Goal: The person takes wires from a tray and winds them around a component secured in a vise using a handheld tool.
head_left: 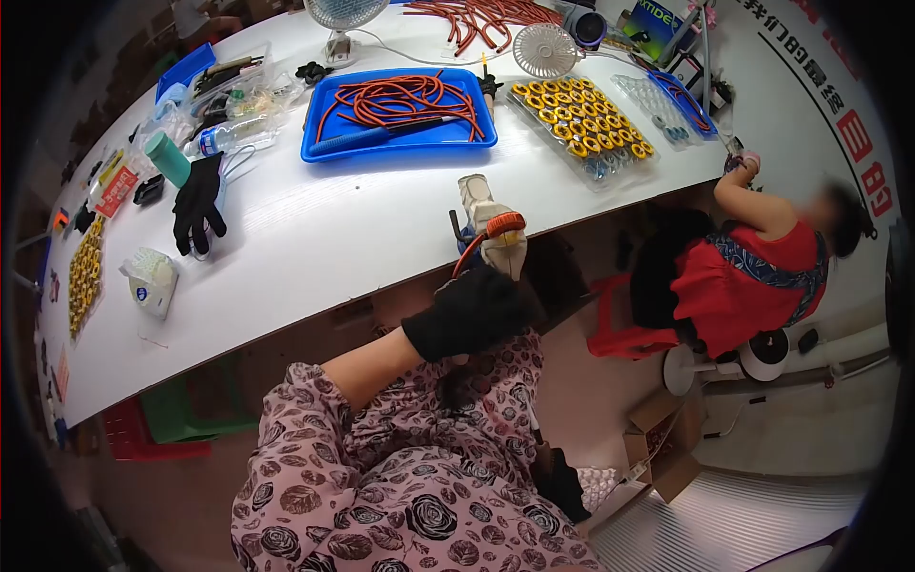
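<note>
My left hand [477, 310], in a black glove, is closed at the near side of a beige clamp-like fixture [503, 250] on the table edge. A thin red tube [467, 255] curves from the fixture's orange ringed part [505, 224] down into my left fingers. The fingertips are partly hidden. Low at my right side, beside the patterned clothing, a dark gloved shape that looks like my right hand [562, 486] hangs below the table; its fingers cannot be made out. Beyond the fixture, a blue tray [400, 151] holds red tubes [400, 100] and a blue-handled tool [372, 136].
Yellow ringed parts [581, 119] lie in rows at the right. A black glove [200, 200], a teal cylinder [168, 157], a bottle [224, 136] and a tissue pack [151, 283] lie left. Small fans [546, 50] stand behind. A person in red [748, 286] sits right.
</note>
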